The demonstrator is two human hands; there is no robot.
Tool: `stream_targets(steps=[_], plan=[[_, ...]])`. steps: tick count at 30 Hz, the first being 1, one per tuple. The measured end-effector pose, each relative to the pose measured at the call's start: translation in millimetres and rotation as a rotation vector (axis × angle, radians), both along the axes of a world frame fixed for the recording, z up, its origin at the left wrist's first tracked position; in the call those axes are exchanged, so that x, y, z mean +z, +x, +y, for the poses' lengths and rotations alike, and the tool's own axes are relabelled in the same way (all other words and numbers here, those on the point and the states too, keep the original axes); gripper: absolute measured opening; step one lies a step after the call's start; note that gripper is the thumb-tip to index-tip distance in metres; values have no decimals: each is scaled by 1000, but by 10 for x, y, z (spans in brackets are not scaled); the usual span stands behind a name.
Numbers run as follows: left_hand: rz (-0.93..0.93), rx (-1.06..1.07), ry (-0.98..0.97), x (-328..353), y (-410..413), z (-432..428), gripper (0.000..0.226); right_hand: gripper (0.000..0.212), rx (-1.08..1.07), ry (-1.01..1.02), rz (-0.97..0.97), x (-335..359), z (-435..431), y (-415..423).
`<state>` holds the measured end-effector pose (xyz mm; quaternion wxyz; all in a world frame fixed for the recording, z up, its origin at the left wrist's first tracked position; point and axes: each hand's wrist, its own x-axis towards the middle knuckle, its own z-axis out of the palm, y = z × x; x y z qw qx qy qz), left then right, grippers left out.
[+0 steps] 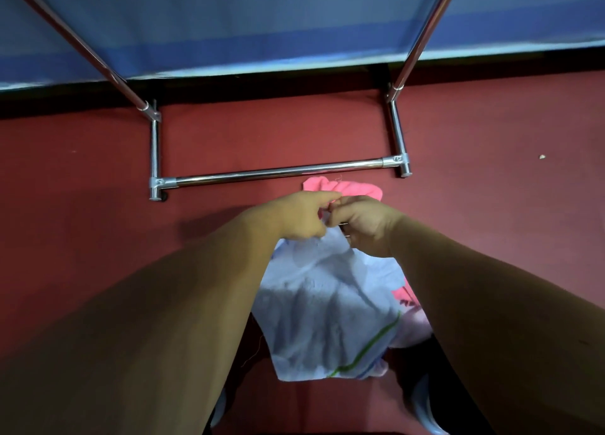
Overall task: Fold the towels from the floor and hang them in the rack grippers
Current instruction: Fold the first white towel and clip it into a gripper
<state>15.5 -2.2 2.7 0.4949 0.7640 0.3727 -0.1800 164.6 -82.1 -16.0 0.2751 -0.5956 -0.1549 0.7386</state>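
Observation:
A light blue towel (330,310) with a green stripe near its lower edge hangs in the air in front of me. My left hand (301,216) and my right hand (363,221) pinch its top edge close together, fingers almost touching. A pink towel (357,189) lies on the red floor just beyond my hands, below the rack's bottom bar. Another pink piece (404,295) shows behind the blue towel's right side. The chrome rack (278,172) stands ahead; only its base bar, feet and two slanting uprights are visible.
The red carpet floor (98,205) spreads on all sides. A blue wall (294,25) with a black skirting runs behind the rack. My feet show at the bottom edge. A small white scrap (542,156) lies on the floor at right.

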Motion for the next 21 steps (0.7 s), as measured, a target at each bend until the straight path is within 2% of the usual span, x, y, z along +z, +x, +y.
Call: stream_targets(steps=[4,7,9,10,12,13,15,16,19,21], plan=[[32,-30,-2,376,84,68,62,32,15,42,66,296,-18,109],[103,-149,120,810,87,109,25,29,58,111,21,700,-22,211],[93,-121,149,1132,84,138,2,14,146,130,21,1020,-5,269],[80,-106,153,1314,86,146,6,16,191,129,-2,1197,-9,285],[61,-81,169,1707,85,145,13,50,283,127,-59,1519,-4,316],[51,-66,183,1912,83,139,15,60,324,134,-104,1704,-5,300],[32,-36,216,2351,64,101,17,68,410,142,-231,2081,8,229],[23,-28,241,2573,43,81,17,65,472,151,-326,2297,14,183],[-16,-44,341,3270,-39,24,15,24,712,251,-747,2952,25,57],[-38,-34,450,3782,-128,-48,22,13,819,294,-998,3391,-12,-9]])
